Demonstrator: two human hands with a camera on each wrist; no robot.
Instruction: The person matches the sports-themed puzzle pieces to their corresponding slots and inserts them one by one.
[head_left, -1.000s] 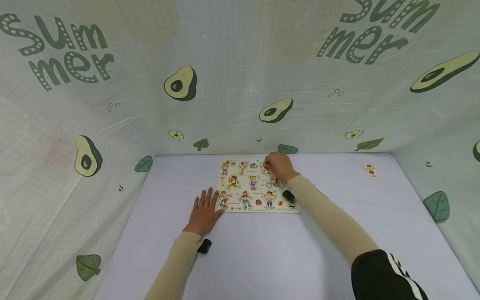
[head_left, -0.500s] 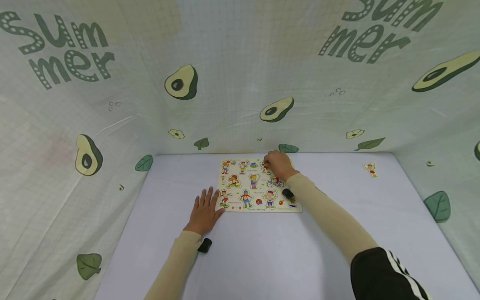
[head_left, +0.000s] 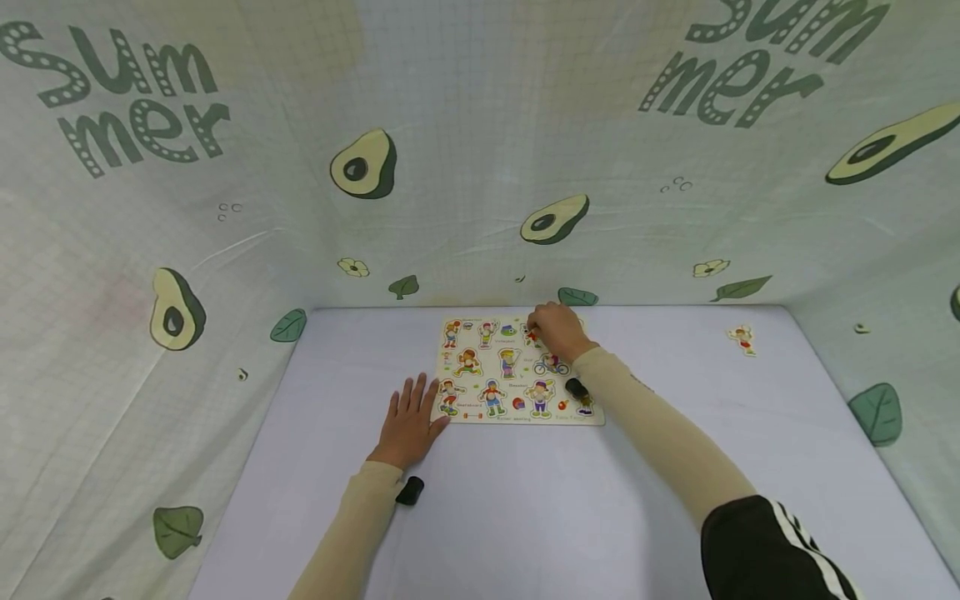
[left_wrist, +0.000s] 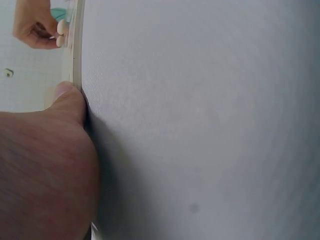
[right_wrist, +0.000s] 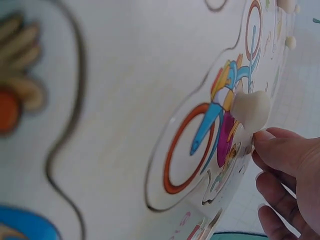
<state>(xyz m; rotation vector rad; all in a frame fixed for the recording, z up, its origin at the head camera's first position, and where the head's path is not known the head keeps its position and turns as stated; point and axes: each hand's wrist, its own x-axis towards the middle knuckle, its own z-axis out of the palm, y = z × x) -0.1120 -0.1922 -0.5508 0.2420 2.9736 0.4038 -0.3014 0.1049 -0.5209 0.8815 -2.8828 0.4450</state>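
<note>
A knobbed wooden puzzle board [head_left: 555,420] with pieces of children at sports lies at the table's far side. My left hand [head_left: 405,429] lies spread at its left edge; in the left wrist view the thumb [left_wrist: 70,100] touches the board's edge. Over the upper right of the board my right hand [head_left: 558,331] pinches a puzzle piece [head_left: 530,337] between thumb and forefinger. The right wrist view shows that piece [right_wrist: 229,165] at the board surface, just beyond the cyclist piece [right_wrist: 192,150]. Its knob is mostly hidden behind the cyclist's round knob [right_wrist: 252,111].
One loose puzzle piece [head_left: 742,339] lies on the white table [head_left: 660,350] at the far right. A patterned cloth [head_left: 450,150] with avocados and leaves hangs behind the table and along both sides. Small black devices [head_left: 410,492] sit at both wrists.
Almost nothing moves. The right hand shifts very slightly left over the same piece; the left hand stays at the board's edge.
</note>
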